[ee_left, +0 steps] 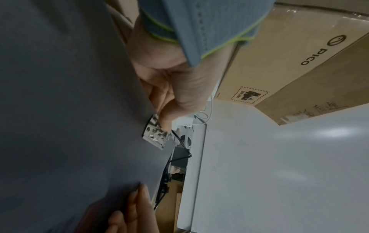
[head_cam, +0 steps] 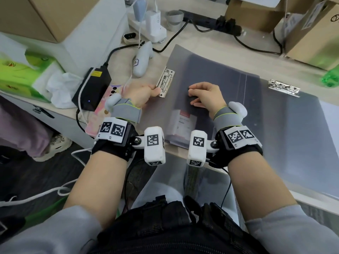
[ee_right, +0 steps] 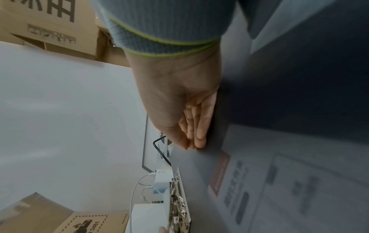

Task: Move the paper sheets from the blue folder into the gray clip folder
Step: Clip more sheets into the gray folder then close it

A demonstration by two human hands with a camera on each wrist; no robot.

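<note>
The gray clip folder (head_cam: 211, 70) lies shut on the desk, and a printed paper sheet (head_cam: 181, 123) shows through its translucent cover. Its metal clip (head_cam: 165, 81) sits on the left edge. My left hand (head_cam: 154, 91) pinches that clip (ee_left: 154, 134), with the thumb on top. My right hand (head_cam: 200, 96) rests flat on the cover with straight fingers (ee_right: 196, 141), beside the sheet (ee_right: 259, 181). A second, bluish translucent folder (head_cam: 293, 134) with its own metal clip (head_cam: 284, 88) lies to the right, partly under the gray one.
A black power brick (head_cam: 91, 88), a white controller (head_cam: 141, 59), cables and chargers crowd the left and back of the desk. A green tissue box (head_cam: 22, 72) is far left, cardboard boxes (head_cam: 311, 30) at the back right, and a green bottle (head_cam: 332, 77) at the right edge.
</note>
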